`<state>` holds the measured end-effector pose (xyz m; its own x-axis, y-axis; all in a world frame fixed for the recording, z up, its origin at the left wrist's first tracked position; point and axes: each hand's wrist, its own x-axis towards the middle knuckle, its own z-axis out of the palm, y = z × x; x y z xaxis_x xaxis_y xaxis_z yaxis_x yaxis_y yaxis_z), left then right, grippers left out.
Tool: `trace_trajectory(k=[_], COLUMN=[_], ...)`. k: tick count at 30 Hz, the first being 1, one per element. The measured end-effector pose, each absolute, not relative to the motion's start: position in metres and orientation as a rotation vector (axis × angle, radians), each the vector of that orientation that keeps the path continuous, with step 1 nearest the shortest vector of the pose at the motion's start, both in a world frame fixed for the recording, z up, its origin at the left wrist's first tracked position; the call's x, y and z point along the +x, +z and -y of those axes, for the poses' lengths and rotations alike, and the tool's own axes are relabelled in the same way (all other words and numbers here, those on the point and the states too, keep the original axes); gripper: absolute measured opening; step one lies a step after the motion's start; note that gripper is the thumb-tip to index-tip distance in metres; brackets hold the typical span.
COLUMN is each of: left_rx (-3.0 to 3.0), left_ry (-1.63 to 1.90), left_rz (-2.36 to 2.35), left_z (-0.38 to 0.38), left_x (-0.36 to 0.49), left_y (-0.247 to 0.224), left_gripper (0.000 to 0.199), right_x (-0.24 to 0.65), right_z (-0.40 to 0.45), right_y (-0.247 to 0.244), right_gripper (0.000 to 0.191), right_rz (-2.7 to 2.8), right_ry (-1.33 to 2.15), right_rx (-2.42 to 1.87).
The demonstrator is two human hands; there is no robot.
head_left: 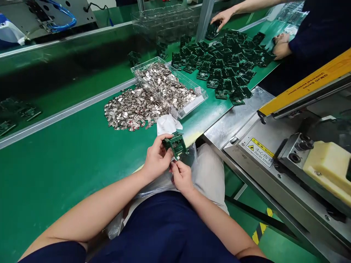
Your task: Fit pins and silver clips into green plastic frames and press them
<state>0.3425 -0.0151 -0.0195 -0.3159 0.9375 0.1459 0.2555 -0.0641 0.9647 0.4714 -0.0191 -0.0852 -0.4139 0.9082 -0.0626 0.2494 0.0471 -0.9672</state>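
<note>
My left hand [158, 157] is closed on a green circuit board panel [177, 145], thumb over its face and fingers behind. The panel is held tilted above my lap. My right hand [181, 176] pinches at the panel's lower edge, beside a small silvery metal piece [175, 158]. Whether the fingertips grip that piece or the board's edge is hidden. Just beyond the panel lies a crumpled white cloth or tissue [167, 124]. A heap of small silvery metal parts [128, 109] spreads over the green table, against a clear plastic tray [192, 106] filled with more of them.
Many stacked green circuit boards [219, 69] cover the table's far right. A co-worker's hand [223, 18] rests on boards there. To my right stands a metal machine with a yellow bar [309, 82] and a warning label [260, 151]. A plastic bag [153, 188] covers my lap.
</note>
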Motion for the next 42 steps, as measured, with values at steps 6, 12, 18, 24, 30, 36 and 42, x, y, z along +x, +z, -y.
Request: trace_trajectory(k=[6,12,18,24,30,36,42], left_rx=[1.243,1.161,1.039,0.962,0.997,1.028,1.025], left_ry=[1.538,1.637,1.622,1.589,1.631,1.682,1.729], left_rz=[-1.56,-1.413,-1.31,-1.252,-1.245,-1.264,-1.241], left_z=[0.009,0.013,0.022,0.024,0.026,0.027,0.026], left_x=[0.339,0.342,0.346,0.346,0.349,0.351,0.35], left_y=[-0.02,-0.01,-0.009,-0.013,-0.011,-0.008,-0.009], left_gripper=[0.038,0.033,0.031,0.033,0.031,0.033,0.033], right_x=[0.5,0.52,0.508,0.514,0.479,0.448,0.441], right_z=[0.004,-0.007,-0.012,-0.017,-0.009,-0.004,-0.003], right_y=[-0.079,-0.022,-0.009,0.01,0.009,-0.008,-0.013], right_gripper=[0.025,0.017,0.019,0.011,0.005,0.01,0.012], right_rz=[2.04,2.122,2.792,2.081,1.646,1.508,1.509], right_ry=[1.446,1.084,0.731,0.735,0.878,0.868,0.795], right_rx=[-1.245,-1.312,-1.397,-1.114,-0.96,-1.061,-1.058])
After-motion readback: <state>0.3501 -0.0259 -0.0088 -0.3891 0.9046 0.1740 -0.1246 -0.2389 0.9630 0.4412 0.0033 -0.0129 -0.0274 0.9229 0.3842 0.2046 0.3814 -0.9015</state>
